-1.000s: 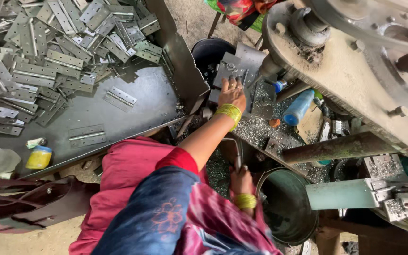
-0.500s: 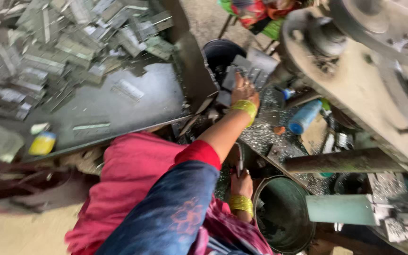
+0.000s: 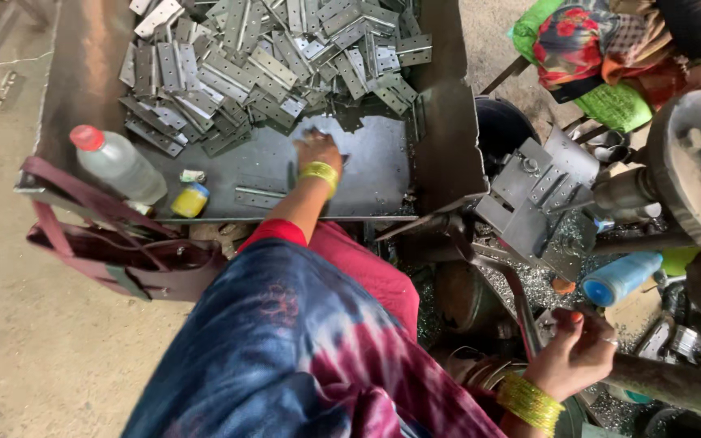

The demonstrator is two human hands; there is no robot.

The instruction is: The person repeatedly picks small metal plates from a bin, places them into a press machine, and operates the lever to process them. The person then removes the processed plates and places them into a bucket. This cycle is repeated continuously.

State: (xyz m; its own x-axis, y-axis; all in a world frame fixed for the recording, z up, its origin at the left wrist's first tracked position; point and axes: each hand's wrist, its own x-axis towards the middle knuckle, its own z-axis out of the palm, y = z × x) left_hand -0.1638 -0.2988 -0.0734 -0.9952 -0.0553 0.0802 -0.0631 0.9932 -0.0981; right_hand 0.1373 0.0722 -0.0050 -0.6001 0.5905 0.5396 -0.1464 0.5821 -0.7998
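Parts of my view are hidden or cut off.
My left hand (image 3: pixel 316 151) blurs over the metal tray (image 3: pixel 383 174), fingers unclear; the hinge pile (image 3: pixel 269 57) above it leaves frame.
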